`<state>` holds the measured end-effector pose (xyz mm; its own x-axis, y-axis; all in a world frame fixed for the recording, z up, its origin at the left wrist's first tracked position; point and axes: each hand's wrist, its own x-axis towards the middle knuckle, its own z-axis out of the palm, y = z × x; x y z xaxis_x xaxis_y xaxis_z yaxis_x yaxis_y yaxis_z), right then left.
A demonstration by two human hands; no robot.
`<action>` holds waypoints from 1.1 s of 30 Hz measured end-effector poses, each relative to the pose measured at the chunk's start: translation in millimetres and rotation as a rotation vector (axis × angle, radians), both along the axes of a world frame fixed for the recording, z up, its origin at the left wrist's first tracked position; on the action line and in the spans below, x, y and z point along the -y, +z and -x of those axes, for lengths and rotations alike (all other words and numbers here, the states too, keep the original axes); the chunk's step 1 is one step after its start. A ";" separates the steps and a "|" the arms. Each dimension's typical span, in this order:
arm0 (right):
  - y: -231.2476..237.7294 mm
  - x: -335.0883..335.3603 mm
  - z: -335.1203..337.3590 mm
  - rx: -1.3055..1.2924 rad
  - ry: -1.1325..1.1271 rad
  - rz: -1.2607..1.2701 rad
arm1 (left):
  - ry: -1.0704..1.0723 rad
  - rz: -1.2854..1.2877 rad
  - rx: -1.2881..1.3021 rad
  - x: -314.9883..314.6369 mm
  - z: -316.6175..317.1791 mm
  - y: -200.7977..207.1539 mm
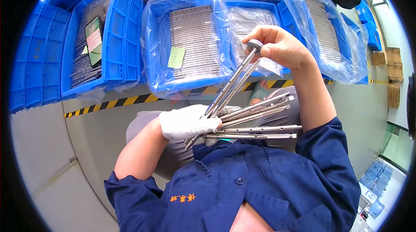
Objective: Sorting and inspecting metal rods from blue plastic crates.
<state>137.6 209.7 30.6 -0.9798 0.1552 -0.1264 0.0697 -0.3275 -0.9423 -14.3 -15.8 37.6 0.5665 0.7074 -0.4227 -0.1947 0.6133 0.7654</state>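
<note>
My left hand [187, 122], in a white glove, is closed around a bundle of slim metal rods [259, 112] above my lap. The rods have small holes along them and fan out to the right. Two or so of them [229, 85] slant up toward my bare right hand [286, 49]. Between its thumb and fingers, that hand pinches a small dark round ring-like piece [255, 45] with a ridged rim. The ring sits at the upper end of a slanting rod; whether the rod passes into it I cannot tell. My glove hides the rods' middle parts.
Ahead stands a blue crate [157, 82] lined with clear plastic, with rows of rods and a yellow-green slip [176, 57]. A phone [94, 41] lies on rods in the left crate [113, 54]. More crates [355, 69] stand right. Black-yellow tape [130, 101] marks the floor.
</note>
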 end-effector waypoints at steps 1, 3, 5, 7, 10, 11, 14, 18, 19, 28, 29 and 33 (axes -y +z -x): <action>0.4 0.2 0.5 -0.023 0.033 0.005 | 0.003 0.001 0.000 1.0 0.5 -1.7; 3.0 2.3 -0.2 -0.024 0.035 0.017 | -0.049 0.026 -0.031 2.1 1.3 -4.9; 11.2 2.1 -1.1 0.007 0.008 -0.208 | 0.021 -0.034 0.002 2.2 -3.4 -6.8; 10.0 3.2 0.0 0.030 0.050 -0.227 | -0.023 0.050 -0.061 0.3 -4.8 -6.7; 6.4 8.0 2.4 0.067 0.089 -0.226 | -0.044 0.087 -0.075 -0.1 -0.4 -1.8; 2.4 7.5 1.9 0.024 0.073 -0.221 | -0.088 0.145 -0.062 -0.7 2.5 1.6; 5.5 -21.3 -9.3 -0.057 -0.097 -0.321 | 0.023 0.033 -0.053 3.8 -6.0 -22.1; -0.2 -52.1 -22.2 -0.139 -0.534 0.140 | 0.212 -0.118 -0.090 0.1 -10.7 -20.6; -3.3 -52.1 -21.3 -0.092 -0.595 0.184 | 0.284 -0.069 -0.092 -2.9 -8.8 -17.3; -37.1 86.8 25.5 -0.013 -0.130 -1.502 | 0.536 0.322 -0.025 -13.3 -3.4 -57.4; -43.9 92.5 29.6 -0.149 -0.096 -1.624 | 0.428 0.330 -0.031 -14.3 -4.1 -55.7; -46.9 101.7 25.9 -0.303 -0.074 -1.540 | 0.263 0.327 0.142 -7.7 -7.2 -50.3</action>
<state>111.7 108.0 -16.2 -0.9228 -0.0084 0.3851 -0.1488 0.9299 -0.3365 -7.1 -8.1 -12.7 0.4537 0.6773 -0.5792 -0.4654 0.7343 0.4942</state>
